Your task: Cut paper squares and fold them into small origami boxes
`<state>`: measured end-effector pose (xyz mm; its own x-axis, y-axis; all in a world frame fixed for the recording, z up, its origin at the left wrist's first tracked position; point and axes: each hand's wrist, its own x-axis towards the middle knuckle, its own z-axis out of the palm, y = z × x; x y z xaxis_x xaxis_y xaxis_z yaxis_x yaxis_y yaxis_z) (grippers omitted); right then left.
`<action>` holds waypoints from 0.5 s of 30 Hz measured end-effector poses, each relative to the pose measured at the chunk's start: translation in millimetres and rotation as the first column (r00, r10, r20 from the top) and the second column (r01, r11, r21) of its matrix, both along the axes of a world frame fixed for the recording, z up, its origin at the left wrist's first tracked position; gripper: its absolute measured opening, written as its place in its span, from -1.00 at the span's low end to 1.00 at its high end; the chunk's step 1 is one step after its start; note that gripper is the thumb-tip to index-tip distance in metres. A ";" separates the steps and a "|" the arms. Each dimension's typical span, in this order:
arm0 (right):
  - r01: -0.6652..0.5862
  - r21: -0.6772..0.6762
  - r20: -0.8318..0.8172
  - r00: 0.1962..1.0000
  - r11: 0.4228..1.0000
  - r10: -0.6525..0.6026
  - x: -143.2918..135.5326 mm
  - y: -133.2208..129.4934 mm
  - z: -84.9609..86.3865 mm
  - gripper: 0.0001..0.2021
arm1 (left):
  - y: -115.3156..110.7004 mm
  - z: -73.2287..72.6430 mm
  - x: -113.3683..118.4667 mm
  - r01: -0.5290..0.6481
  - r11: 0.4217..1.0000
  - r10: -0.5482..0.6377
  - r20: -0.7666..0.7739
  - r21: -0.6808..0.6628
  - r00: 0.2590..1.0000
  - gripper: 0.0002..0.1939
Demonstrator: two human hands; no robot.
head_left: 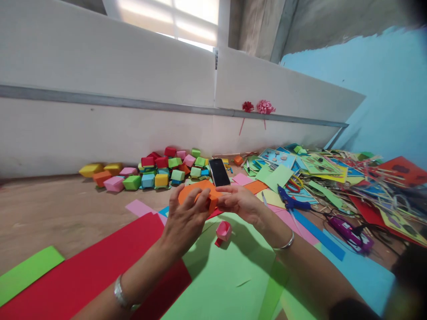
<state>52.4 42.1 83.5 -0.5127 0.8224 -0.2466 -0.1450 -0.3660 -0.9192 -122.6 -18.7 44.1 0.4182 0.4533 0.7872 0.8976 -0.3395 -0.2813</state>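
1. Over the far end of the green sheet (213, 284), well in from the back edge of the worktop (100, 209), I hold the orange folded piece (200, 185).
2. My left hand (187, 218) curls narrowly over it; my right hand (240, 200) grips its right end.
3. Light, even fingertip pressure should keep its folds crisp.
4. I'd keep both wrists clear of the pink cup (223, 230).

Two flowers (266, 107), one phone (219, 172)

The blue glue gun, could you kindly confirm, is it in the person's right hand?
No, the right hand touches the orange piece, while the blue glue gun lies apart from it.
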 end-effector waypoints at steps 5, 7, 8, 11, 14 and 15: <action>0.042 -0.051 0.028 0.999 0.998 -0.041 -2.2 1.4 1.3 -0.60 | 2.0 0.4 -2.0 -0.018 0.999 0.017 0.013 0.027 1.000 -0.82; 0.033 -0.024 0.040 0.999 0.999 -0.032 -2.0 2.1 1.5 -0.61 | 1.4 2.3 -1.8 -0.013 0.999 0.012 0.023 0.031 1.000 -0.83; 0.027 -0.014 0.041 0.999 1.000 -0.027 -1.8 2.3 1.5 -0.62 | 0.9 3.8 -1.5 -0.006 0.999 0.005 0.026 0.035 1.000 -0.85; 0.011 -0.008 0.028 1.000 1.000 -0.011 -1.6 2.5 0.7 -0.65 | -1.2 9.4 0.5 0.005 0.999 -0.008 0.050 0.049 0.999 -0.90; 0.019 -0.026 0.011 1.000 0.999 -0.019 -2.4 2.8 -0.7 -0.68 | -2.5 14.4 2.3 0.018 0.999 -0.023 0.099 0.049 0.995 -0.90; 0.021 -0.030 0.004 1.000 0.999 -0.021 -2.8 3.0 -1.2 -0.68 | -2.7 15.4 2.6 0.027 0.999 -0.032 0.111 0.047 0.993 -0.90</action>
